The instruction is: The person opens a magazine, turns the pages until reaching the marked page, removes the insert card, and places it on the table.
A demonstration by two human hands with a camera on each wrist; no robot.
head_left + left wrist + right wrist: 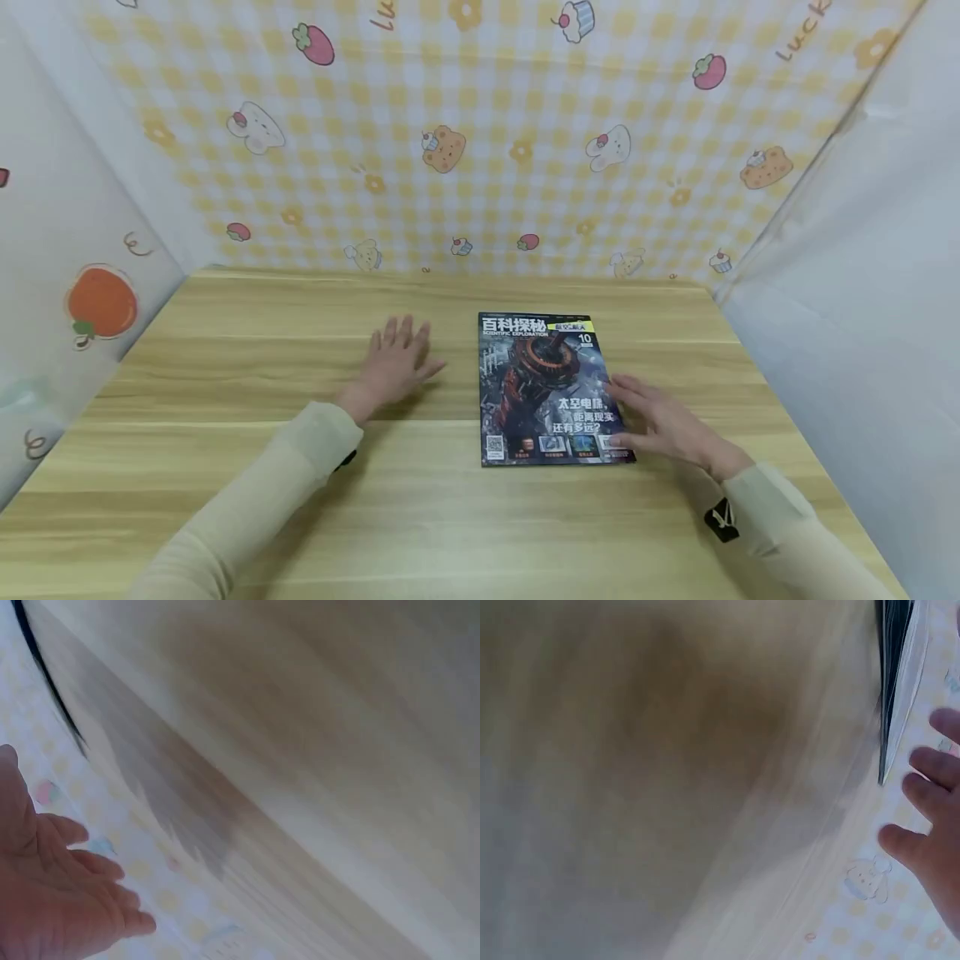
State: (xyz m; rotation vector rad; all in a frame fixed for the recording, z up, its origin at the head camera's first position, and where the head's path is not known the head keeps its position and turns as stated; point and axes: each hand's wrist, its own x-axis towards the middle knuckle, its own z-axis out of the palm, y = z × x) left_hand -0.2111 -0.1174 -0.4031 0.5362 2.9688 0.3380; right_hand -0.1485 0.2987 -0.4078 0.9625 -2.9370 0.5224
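Only the head view is showing the magazine cover (546, 375) — spread hands (390, 368) (667, 423) are flanking it. A checked backdrop (480, 196) is edging the worktop (420, 525).

the left arm (225, 521) is slanting inward from the lower left of the head view, a pale sleeve (326, 429) covering it nearly to the hand. the left hand (392, 367) is facing palm down, its fingers pointing forward and standing apart, the thumb angling inward. the right arm (810, 533) is slanting in from the lower right, sleeved likewise. the right hand (671, 421) is pointing its loosely bent fingers inward, its thumb sitting apart, nearer the body
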